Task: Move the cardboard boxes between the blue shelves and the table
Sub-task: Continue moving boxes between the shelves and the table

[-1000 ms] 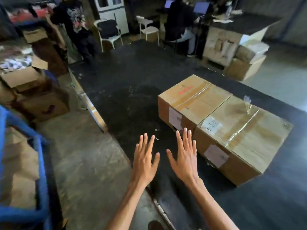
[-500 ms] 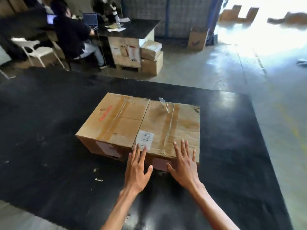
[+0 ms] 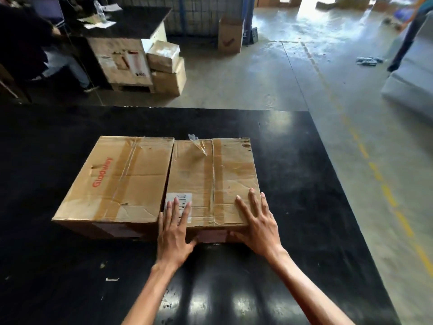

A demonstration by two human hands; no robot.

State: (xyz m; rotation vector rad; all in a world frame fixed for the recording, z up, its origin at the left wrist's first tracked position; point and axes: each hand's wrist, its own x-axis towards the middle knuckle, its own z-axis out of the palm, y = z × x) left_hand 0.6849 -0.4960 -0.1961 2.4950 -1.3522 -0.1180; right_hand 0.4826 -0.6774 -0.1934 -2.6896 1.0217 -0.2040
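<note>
Head view: two cardboard boxes side by side, touching, on black table (image 3: pixel 70 266). Right box (image 3: pixel 225 174) directly ahead of both hands; long axis runs away from viewer. Left hand (image 3: pixel 174 233) spread flat on near-left corner, fingers over white label (image 3: pixel 179 202), thumb on front face. Right hand (image 3: pixel 257 221) spread flat on near-right corner, thumb under front edge. Neither closed; box not lifted. Left box (image 3: pixel 121 179) untouched, nearer left hand. Judgement: hands bracket near end, equally close; lift or pull toward body likely. Blue shelves outside view.
</note>
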